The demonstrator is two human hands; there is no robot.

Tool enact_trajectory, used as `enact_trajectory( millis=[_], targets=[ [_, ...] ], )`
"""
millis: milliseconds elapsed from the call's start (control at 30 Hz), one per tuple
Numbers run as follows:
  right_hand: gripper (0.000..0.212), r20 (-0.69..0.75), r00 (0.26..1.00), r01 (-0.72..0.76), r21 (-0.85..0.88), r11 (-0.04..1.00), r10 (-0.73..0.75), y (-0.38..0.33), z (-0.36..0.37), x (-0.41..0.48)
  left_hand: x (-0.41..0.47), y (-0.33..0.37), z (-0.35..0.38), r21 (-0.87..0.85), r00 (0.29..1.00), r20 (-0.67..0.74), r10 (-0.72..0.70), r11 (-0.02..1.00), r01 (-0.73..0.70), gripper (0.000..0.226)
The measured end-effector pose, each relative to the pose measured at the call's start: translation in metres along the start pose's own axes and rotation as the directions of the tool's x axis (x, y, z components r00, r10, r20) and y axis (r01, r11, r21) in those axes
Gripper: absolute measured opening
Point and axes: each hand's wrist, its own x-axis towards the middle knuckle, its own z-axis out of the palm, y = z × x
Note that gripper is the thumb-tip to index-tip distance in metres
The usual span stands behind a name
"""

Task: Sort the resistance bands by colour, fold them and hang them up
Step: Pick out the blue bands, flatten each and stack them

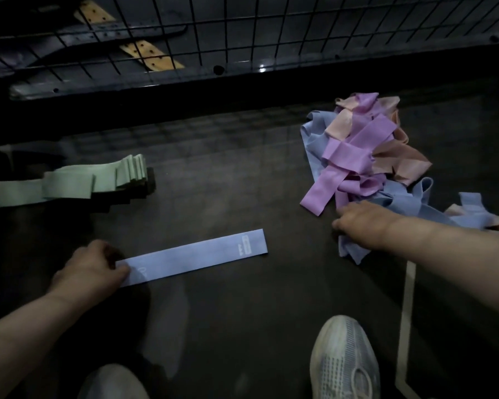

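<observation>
Two bare hands work low over a dark floor. The left hand pinches the near-left end of a flat pale-blue elastic band, with the thumb laid on top and the other fingers curled. From there the band lies flat on the floor, running up and to the right to a printed label at its far end. The right hand rests knuckles-up on the near edge of a tangled heap of lilac, peach and blue bands, blue cloth showing beneath it. Its fingers bend down out of sight, so whether they grip cannot be told. A folded stack of pale-green bands lies well apart at the left.
</observation>
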Motion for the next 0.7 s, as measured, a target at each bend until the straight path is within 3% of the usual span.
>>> enact_trajectory(
  millis=[100, 167, 267, 400, 500, 567, 633, 700],
  targets=[
    [0.018, -0.09, 0.996, 0.034, 0.16, 0.987, -0.02, 0.001, -0.015, -0.001, -0.011, 0.013, -0.004, 0.152, 0.99, -0.108, 0.089, 0.986, -0.072, 0.055],
    [0.006, -0.194, 0.98, 0.094, 0.253, 0.963, -0.045, -0.001, -0.023, -0.003, -0.018, 0.025, -0.005, 0.099, 0.973, -0.147, 0.176, 0.982, -0.163, 0.055],
    [0.009, -0.255, 0.966, 0.155, 0.456, 0.876, -0.039, -0.006, -0.04, 0.0, -0.031, 0.043, -0.006, -0.082, 0.927, -0.142, 0.346, 0.93, -0.36, 0.046],
    [0.016, -0.389, 0.918, 0.217, 0.657, 0.722, 0.078, -0.011, -0.048, 0.019, -0.049, 0.074, 0.001, -0.287, 0.891, 0.001, 0.454, 0.854, -0.435, 0.039],
    [0.047, -0.451, 0.859, 0.21, 0.743, 0.635, 0.243, -0.013, -0.04, 0.04, -0.05, 0.086, 0.008, -0.33, 0.893, 0.042, 0.448, 0.85, -0.411, 0.037],
    [0.046, -0.483, 0.839, 0.149, 0.647, 0.748, 0.251, -0.008, -0.033, 0.055, -0.049, 0.088, 0.009, -0.302, 0.885, 0.052, 0.462, 0.852, -0.427, 0.038],
    [0.041, -0.454, 0.865, 0.001, 0.427, 0.904, 0.214, -0.005, -0.029, 0.064, -0.048, 0.085, 0.008, -0.273, 0.878, 0.058, 0.475, 0.854, -0.443, 0.038],
    [0.039, -0.427, 0.886, -0.06, 0.286, 0.956, 0.183, -0.007, -0.028, 0.068, -0.048, 0.083, 0.006, -0.268, 0.876, 0.069, 0.478, 0.854, -0.445, 0.037]
  ],
)
